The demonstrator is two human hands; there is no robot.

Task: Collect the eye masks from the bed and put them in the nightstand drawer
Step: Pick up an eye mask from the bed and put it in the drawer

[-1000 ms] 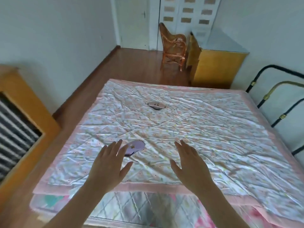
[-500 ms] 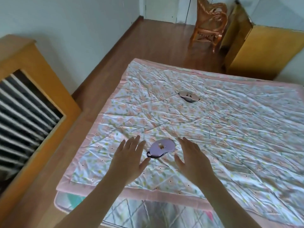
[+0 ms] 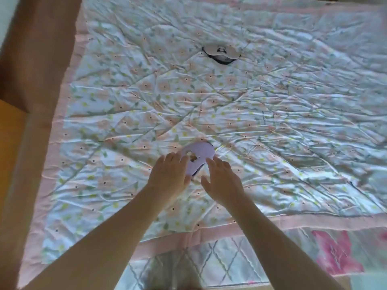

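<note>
A lilac eye mask (image 3: 200, 156) with a small picture on it lies on the flowered quilt (image 3: 272, 114) near the bed's front edge. My left hand (image 3: 168, 174) is spread over its left end, fingers on the fabric and thumb at its lower edge. My right hand (image 3: 222, 181) is open, with its fingertips at the mask's right edge. A second eye mask (image 3: 221, 54), pale pink with a dark strap, lies further back near the middle of the bed, well beyond both hands. No nightstand or drawer is in view.
The quilt's pink border (image 3: 209, 233) runs along the front edge, with a patterned sheet (image 3: 230, 260) below it. Brown wooden floor (image 3: 35, 59) lies to the left of the bed, and a yellow wooden piece of furniture (image 3: 10, 130) shows at the left edge.
My head has tipped down over the bed. Both hands have moved forward from beside the lilac mask, and they now touch it.
</note>
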